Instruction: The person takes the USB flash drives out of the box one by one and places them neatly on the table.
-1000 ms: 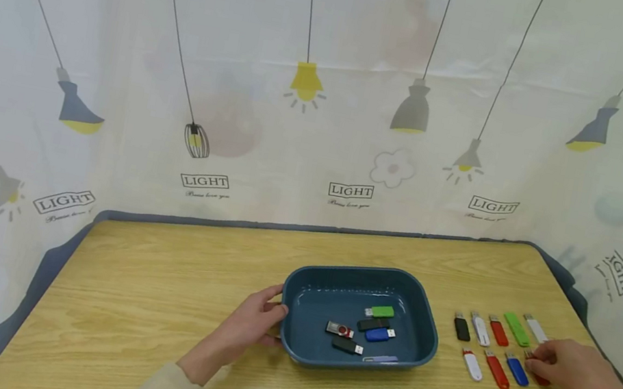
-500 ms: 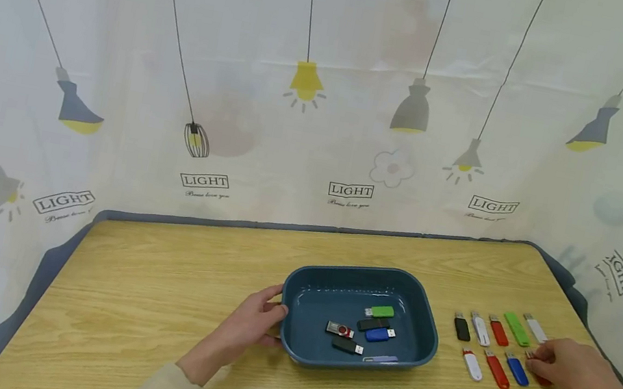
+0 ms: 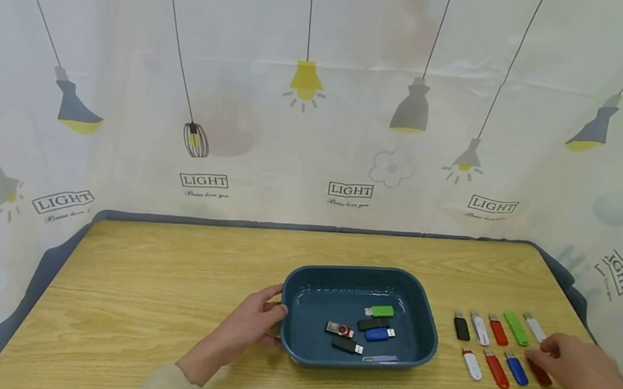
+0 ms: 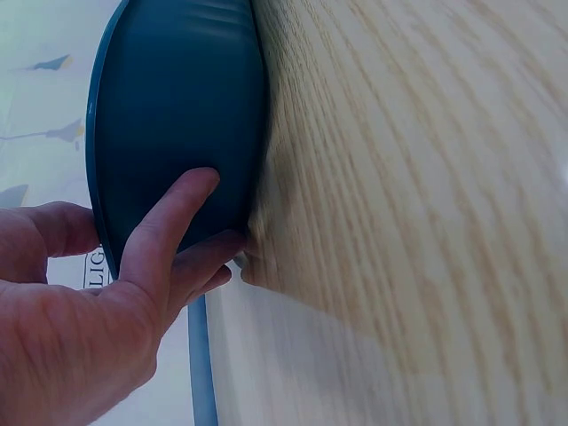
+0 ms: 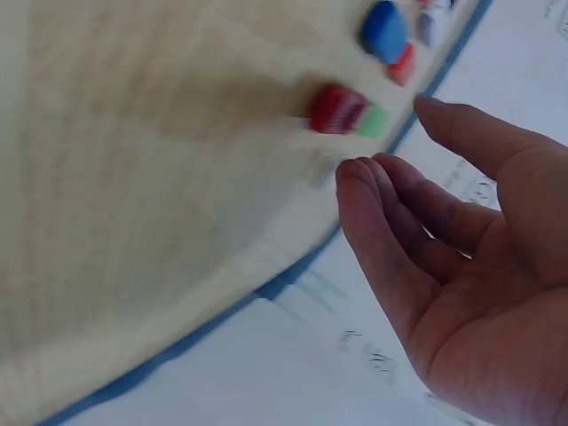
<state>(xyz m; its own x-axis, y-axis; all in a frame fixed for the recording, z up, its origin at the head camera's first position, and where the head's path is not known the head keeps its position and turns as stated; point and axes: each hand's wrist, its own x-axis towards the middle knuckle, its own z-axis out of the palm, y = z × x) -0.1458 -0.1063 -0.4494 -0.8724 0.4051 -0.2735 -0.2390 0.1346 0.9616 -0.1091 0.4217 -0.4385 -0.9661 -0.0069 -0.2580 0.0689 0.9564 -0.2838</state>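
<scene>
At the left end of a dark blue plastic basin (image 3: pixel 351 361), my left hand (image 3: pixel 249 316) grips its wall. The left wrist view has the thumb at the rim and the fingers (image 4: pixel 169 222) along the outer wall. Over the right end of two rows of USB sticks is my right hand (image 3: pixel 577 370), beside a dark red USB stick (image 3: pixel 539 372) that it partly covers. In the right wrist view that red stick (image 5: pixel 337 109) lies on the table, apart from the hand, whose thumb and fingers are parted around nothing. Its neighbours are a blue USB stick (image 3: pixel 517 370) and a white one (image 3: pixel 535 326).
Inside the basin lie several USB sticks, among them a green one (image 3: pixel 383 312) and a blue one (image 3: pixel 380 335). Other sticks in the rows include a black one (image 3: pixel 461 327) and a long red one (image 3: pixel 497 371). A printed curtain (image 3: pixel 294 150) surrounds the wooden table (image 3: pixel 159 279).
My right hand has let go of the dark red USB stick and lifted slightly, so more of the stick shows. The left hand and basin have stayed put.
</scene>
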